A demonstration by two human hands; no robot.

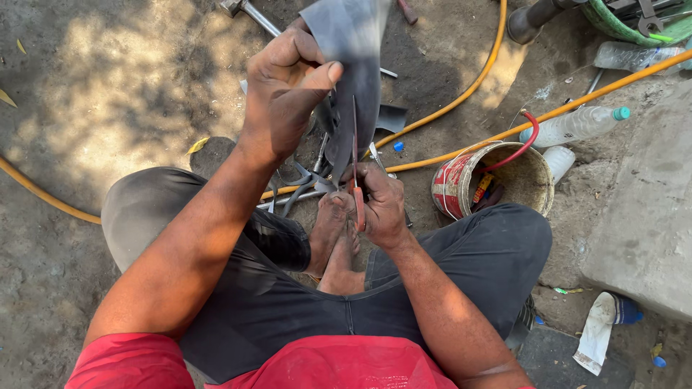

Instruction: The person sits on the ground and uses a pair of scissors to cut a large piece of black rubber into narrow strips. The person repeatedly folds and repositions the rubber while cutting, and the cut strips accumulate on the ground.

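Black rubber strip (353, 50) held by left hand (285, 90), scissors (356, 173) in right hand (380, 205).

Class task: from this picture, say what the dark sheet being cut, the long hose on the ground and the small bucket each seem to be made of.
Sheet: likely rubber; matte black, thin, bending limply in the left hand.
Hose: probably plastic or rubber; smooth orange, curving freely over the dirt.
Bucket: apparently painted metal; thin rigid rim, worn red-and-white coating, wire-like handle.
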